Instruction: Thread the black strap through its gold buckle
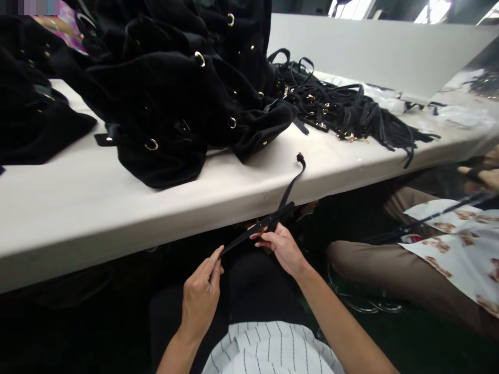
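A narrow black strap (pixel 244 236) stretches between my two hands, over my lap and just off the table's front edge. My left hand (pixel 202 291) is closed on its lower left part, fingers pinched together. Further up, my right hand (pixel 283 248) pinches the strap near its upper end, where small shiny dots show on it. Another length of black strap (pixel 287 195) runs up from my right hand onto the table, ending in a small dark piece. I cannot tell whether both lengths are one strap.
Black bags (pixel 167 109) with gold rings are heaped on the white table (pixel 128 218). Right of them lies a pile of black straps (pixel 343 111) with gold clasps. A co-worker's leg (pixel 362 265) is close on my right, and their hand (pixel 487 174) holds a dark strap.
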The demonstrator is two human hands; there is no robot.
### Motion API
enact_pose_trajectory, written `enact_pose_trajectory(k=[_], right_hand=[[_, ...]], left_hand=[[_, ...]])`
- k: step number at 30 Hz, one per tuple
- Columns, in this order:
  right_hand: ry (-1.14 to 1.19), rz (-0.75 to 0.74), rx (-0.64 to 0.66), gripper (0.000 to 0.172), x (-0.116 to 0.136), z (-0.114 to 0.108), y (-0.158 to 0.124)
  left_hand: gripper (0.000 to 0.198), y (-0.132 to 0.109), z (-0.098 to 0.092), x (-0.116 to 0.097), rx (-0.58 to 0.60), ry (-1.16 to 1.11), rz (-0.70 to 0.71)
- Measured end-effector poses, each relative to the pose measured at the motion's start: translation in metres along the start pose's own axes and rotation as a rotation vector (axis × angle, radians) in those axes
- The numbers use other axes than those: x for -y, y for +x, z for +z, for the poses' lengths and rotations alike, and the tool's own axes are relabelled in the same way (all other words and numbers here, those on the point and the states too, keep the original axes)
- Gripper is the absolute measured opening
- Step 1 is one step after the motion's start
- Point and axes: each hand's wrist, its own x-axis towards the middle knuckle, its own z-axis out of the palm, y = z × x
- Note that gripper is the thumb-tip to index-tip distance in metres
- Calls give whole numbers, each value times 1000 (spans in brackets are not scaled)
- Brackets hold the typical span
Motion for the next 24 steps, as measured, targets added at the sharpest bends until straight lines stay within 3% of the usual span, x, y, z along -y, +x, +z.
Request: enact_pose_trajectory(k=[4,12,17,24], right_hand=[[59,-37,22,21,-3,12,-1],[186,-33,114,39,10,15,-5],[153,-43,89,35,8,18,-7],[172,-18,46,32,6,18,-6]], left_hand=[[36,2,0,-2,-36,33,60],[39,-5,3,0,-49,63,91],[39,-11,5,3,-50,99,100],[38,-18,0,-1,0,50,-2]])
